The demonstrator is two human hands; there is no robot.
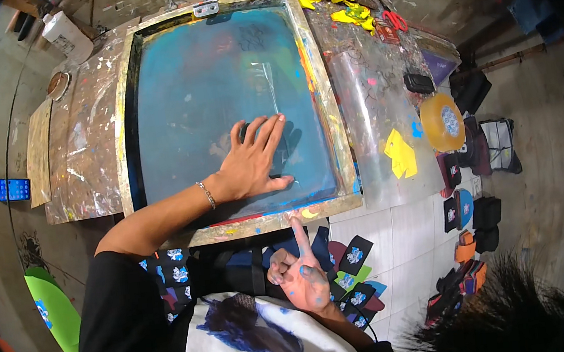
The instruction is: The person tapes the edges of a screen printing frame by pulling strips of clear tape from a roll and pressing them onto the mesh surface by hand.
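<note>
A wooden screen-printing frame (325,113) with blue-grey mesh (184,128) lies on the worktable before me. My left hand (248,166) rests palm down on the mesh, fingers spread, a bracelet at its wrist. A narrow strip of clear tape (270,84) runs down the mesh to my left fingertips; its course under the hand is hidden. Below the frame's near edge is my right hand (301,280), palm up and spotted with blue paint. Its index finger is stretched up to the near rail, the other fingers partly bent, with nothing visible in them.
A large roll of clear tape (443,122), yellow scraps (400,154), red scissors (395,21) and a black case (418,82) lie right of the frame. At left are a white jug (67,38) and a phone (14,189). Printed pouches (354,254) cover floor tiles below.
</note>
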